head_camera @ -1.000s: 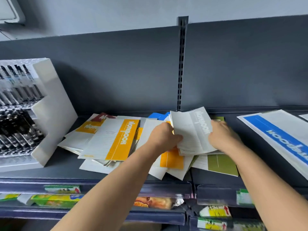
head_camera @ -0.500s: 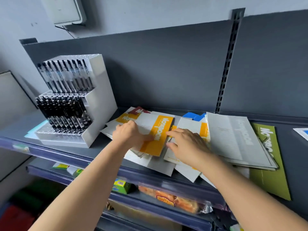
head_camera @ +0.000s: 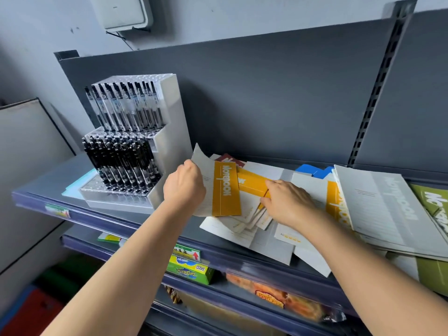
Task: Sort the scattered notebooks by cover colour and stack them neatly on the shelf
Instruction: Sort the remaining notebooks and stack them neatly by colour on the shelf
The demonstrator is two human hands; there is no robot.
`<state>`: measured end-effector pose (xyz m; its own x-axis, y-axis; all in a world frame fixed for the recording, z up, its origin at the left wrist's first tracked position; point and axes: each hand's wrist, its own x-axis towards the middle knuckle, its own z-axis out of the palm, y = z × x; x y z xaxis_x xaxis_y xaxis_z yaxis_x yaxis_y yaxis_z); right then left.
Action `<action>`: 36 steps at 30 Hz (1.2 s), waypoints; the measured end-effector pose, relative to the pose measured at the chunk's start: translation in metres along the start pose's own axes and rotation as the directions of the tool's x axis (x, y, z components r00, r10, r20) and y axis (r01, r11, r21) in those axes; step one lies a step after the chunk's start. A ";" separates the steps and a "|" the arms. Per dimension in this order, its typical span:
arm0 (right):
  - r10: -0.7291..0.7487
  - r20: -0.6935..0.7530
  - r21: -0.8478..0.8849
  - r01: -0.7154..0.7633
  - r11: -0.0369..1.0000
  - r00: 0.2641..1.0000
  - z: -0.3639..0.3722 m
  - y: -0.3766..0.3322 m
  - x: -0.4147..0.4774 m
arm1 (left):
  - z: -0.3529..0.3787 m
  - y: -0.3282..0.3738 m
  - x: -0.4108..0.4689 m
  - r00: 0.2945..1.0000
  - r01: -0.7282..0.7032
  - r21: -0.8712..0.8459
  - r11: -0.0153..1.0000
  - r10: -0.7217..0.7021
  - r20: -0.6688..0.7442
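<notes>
Several notebooks lie scattered on the grey shelf (head_camera: 60,190). My left hand (head_camera: 184,187) grips the left edge of a yellow-banded notebook (head_camera: 225,190) and tilts it up off the pile. My right hand (head_camera: 286,202) presses flat on the yellow notebooks (head_camera: 252,184) underneath, fingers spread. A grey-white notebook (head_camera: 380,209) lies to the right on top of a green one (head_camera: 434,202). Blue covers (head_camera: 312,170) and a red one (head_camera: 228,158) peek out at the back. Another yellow band (head_camera: 335,204) shows beside the grey notebook.
A white display stand full of black pens (head_camera: 128,151) stands on the shelf just left of the pile. The dark back panel (head_camera: 266,98) rises behind. Lower shelves hold packaged goods (head_camera: 191,269). Some notebooks overhang the shelf's front edge (head_camera: 266,248).
My left hand has taken the yellow-banded notebook by its edge and lifted it upright-left. My right hand slid left onto the yellow notebooks beneath. The view has moved closer.
</notes>
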<state>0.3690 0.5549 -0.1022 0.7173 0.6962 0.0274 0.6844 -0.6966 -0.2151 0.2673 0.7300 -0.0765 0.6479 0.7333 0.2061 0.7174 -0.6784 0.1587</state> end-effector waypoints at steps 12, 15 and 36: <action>0.180 0.114 0.002 -0.182 0.983 0.977 -0.010 -0.008 0.035 | 0.003 -0.016 0.001 0.990 -0.137 0.064 0.989 0.134 0.044; 0.179 0.105 -0.008 -0.179 0.984 0.978 -0.011 -0.010 0.036 | 0.004 -0.017 0.001 0.989 -0.147 0.040 0.988 0.146 0.029; 0.399 -0.212 0.850 -0.033 0.526 0.892 -0.047 0.069 0.003 | -0.016 0.036 0.004 0.964 -0.265 -0.351 0.898 0.243 -0.104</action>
<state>0.4249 0.5005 -0.0712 0.9406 0.3066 0.1457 0.2254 -0.2430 -0.9435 0.2914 0.7078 -0.0551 0.7726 0.5374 0.3382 0.3832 -0.8193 0.4265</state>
